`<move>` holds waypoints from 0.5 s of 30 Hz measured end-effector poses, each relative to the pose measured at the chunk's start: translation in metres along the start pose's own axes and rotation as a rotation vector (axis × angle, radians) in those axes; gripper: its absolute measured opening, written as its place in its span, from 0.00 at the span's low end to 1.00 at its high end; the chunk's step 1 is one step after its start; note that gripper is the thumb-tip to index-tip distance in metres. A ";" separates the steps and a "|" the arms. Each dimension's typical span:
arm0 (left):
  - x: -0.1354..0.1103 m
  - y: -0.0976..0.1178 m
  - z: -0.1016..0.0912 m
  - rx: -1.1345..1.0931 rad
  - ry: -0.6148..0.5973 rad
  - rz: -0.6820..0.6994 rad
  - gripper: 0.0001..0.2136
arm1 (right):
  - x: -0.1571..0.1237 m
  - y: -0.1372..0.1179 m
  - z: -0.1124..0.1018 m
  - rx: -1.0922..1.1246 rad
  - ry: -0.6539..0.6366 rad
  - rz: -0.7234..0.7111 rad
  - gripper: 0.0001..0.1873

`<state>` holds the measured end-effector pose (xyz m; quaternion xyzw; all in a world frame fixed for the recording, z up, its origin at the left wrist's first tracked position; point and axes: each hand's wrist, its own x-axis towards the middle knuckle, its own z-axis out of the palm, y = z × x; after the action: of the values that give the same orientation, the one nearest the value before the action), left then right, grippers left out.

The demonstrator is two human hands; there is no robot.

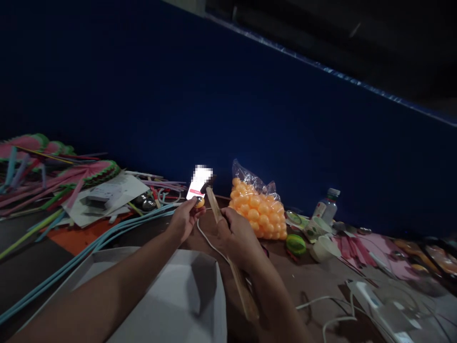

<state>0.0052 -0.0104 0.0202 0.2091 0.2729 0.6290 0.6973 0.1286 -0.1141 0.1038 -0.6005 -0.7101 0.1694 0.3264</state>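
Note:
My left hand (183, 219) pinches a small orange ball (200, 202) between thumb and fingertips, just in front of a bright phone screen (198, 183). My right hand (237, 233) is closed round a long wooden stick (243, 290) whose upper end (212, 197) points up beside the ball. A thin white cord (210, 243) runs between the two hands. A clear bag of orange balls (259, 207) stands just right of my right hand.
A white cardboard box (178, 305) sits under my forearms. Long blue straws (107, 236), coloured paper fans (91, 171) and papers lie left. Green lids (295, 243), paper cups (323, 247), a water bottle (326, 207) and white cables (342, 309) lie right. A dark blue wall (214, 105) stands behind.

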 end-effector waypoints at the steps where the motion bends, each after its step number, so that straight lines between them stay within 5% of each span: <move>1: 0.001 0.000 -0.001 -0.006 0.008 -0.002 0.05 | 0.000 0.000 0.000 -0.006 0.000 -0.003 0.13; 7: 0.005 -0.001 -0.002 -0.060 0.020 0.031 0.04 | 0.003 0.002 0.004 -0.064 -0.091 -0.002 0.13; 15: 0.004 0.001 -0.001 -0.032 0.008 0.037 0.03 | 0.003 0.002 0.004 -0.048 -0.057 -0.013 0.12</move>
<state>0.0040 -0.0067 0.0198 0.2005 0.2618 0.6469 0.6876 0.1273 -0.1103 0.0999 -0.5984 -0.7269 0.1671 0.2927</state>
